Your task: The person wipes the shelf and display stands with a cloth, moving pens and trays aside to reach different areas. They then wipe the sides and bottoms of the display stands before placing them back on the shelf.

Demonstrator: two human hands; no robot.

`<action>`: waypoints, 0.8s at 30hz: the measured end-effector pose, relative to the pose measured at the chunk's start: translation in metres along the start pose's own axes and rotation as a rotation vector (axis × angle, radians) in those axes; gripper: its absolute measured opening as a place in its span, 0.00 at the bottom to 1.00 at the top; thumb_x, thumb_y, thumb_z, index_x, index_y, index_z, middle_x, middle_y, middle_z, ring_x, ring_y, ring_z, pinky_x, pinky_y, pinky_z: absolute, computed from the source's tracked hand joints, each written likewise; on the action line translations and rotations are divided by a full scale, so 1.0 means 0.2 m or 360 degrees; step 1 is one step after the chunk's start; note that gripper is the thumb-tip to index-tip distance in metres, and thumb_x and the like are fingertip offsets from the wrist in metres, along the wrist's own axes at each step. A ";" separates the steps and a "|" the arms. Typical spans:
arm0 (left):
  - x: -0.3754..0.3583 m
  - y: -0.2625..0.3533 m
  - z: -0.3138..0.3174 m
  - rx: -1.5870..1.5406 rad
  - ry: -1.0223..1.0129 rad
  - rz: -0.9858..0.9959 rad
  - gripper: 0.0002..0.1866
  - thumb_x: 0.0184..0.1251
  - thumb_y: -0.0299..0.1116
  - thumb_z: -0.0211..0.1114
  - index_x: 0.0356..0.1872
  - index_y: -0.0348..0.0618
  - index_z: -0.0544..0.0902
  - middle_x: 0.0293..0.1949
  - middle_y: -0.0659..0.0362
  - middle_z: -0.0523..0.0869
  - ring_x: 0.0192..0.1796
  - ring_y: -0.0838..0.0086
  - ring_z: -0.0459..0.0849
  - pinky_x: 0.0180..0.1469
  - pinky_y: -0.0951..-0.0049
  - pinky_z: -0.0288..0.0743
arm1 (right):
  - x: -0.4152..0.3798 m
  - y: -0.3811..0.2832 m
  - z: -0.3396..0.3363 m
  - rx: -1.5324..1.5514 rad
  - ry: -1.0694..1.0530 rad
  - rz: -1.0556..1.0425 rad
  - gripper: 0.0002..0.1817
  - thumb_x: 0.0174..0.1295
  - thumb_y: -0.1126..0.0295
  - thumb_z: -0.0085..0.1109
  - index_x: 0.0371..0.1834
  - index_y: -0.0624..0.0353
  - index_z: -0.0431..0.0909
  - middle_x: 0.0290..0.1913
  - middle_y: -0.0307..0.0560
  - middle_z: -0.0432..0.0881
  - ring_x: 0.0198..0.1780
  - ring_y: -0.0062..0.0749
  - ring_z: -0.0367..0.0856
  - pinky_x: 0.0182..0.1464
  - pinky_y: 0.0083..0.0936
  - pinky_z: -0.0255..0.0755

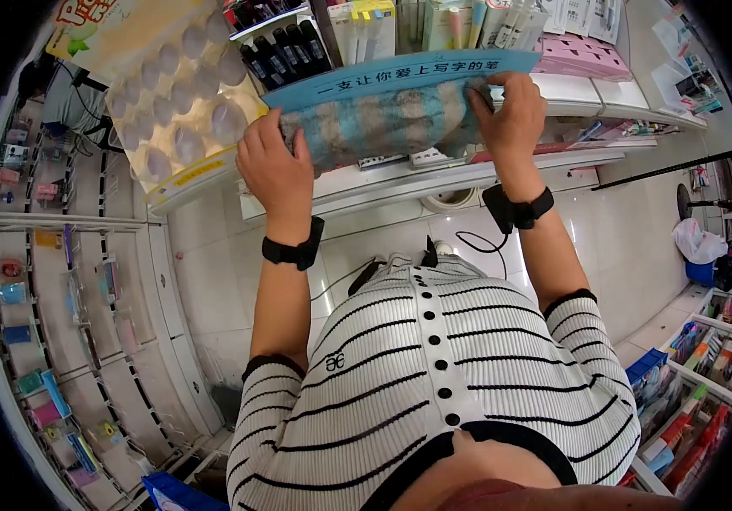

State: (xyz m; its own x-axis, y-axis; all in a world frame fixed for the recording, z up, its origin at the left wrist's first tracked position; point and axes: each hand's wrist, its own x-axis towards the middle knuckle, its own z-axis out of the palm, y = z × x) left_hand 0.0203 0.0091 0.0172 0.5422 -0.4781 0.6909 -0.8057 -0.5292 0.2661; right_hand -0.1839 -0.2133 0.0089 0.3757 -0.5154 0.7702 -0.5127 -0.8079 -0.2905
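Note:
A damp-looking blue and grey checked cloth (383,119) is stretched sideways along the front edge of a display shelf. My left hand (274,162) has its fingers curled over the cloth's left end, close to the left end of a blue sign strip (408,78) with black Chinese writing. At the other end, my right hand (510,115) grips the cloth between thumb and fingers, near the strip's right end. The cloth hangs just below the strip and covers part of the shelf front. Both wrists wear black bands.
Black pens (293,53) stand in a holder behind the strip, with boxed highlighters (367,34) beside them. A yellow display board with clear domes (183,102) leans at left. Pink boxes (583,55) lie at right. A cable (485,243) hangs from my right wrist.

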 end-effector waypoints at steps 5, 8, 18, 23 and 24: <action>-0.07 0.03 0.07 -0.0330 -0.0102 0.0574 0.12 0.62 0.26 0.67 0.47 0.46 0.84 0.47 0.55 0.84 0.52 0.57 0.79 0.57 0.58 0.70 | -0.07 -0.09 -0.03 0.0137 -0.0171 -0.0591 0.17 0.54 0.70 0.69 0.47 0.52 0.78 0.47 0.40 0.81 0.49 0.39 0.79 0.54 0.36 0.68; -0.10 0.04 0.11 -0.0329 -0.0193 0.0449 0.13 0.64 0.27 0.65 0.50 0.45 0.85 0.47 0.55 0.84 0.52 0.57 0.80 0.57 0.57 0.71 | -0.11 -0.12 0.02 0.0389 -0.0387 -0.0491 0.22 0.55 0.70 0.69 0.55 0.53 0.79 0.50 0.43 0.82 0.54 0.42 0.78 0.60 0.40 0.68; -0.05 0.12 0.10 -0.0259 -0.0390 0.0568 0.22 0.56 0.35 0.74 0.53 0.42 0.84 0.50 0.55 0.83 0.53 0.56 0.79 0.54 0.57 0.74 | -0.08 -0.02 -0.01 0.0406 -0.0454 -0.0452 0.20 0.55 0.67 0.70 0.53 0.53 0.80 0.48 0.44 0.82 0.51 0.43 0.78 0.56 0.38 0.71; -0.05 0.30 0.17 -0.0300 -0.0424 0.0643 0.24 0.52 0.33 0.74 0.52 0.40 0.81 0.50 0.54 0.82 0.54 0.57 0.79 0.56 0.58 0.74 | -0.05 0.13 -0.09 0.0337 -0.0430 -0.0427 0.19 0.56 0.69 0.70 0.51 0.54 0.81 0.49 0.46 0.83 0.52 0.46 0.79 0.56 0.39 0.72; -0.05 0.33 0.19 -0.0287 -0.0420 0.0630 0.24 0.52 0.33 0.74 0.52 0.40 0.81 0.50 0.54 0.82 0.54 0.57 0.79 0.56 0.58 0.74 | -0.05 0.17 -0.10 0.0302 -0.0447 -0.0418 0.18 0.56 0.69 0.70 0.51 0.55 0.81 0.50 0.46 0.83 0.52 0.47 0.79 0.57 0.39 0.72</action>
State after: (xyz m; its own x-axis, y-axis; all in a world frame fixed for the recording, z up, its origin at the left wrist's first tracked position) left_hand -0.0291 -0.0490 0.0023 0.2099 -0.7906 0.5753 -0.9773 -0.1531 0.1462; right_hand -0.2203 -0.2290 0.0030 0.6836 -0.3216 0.6552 -0.2303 -0.9469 -0.2246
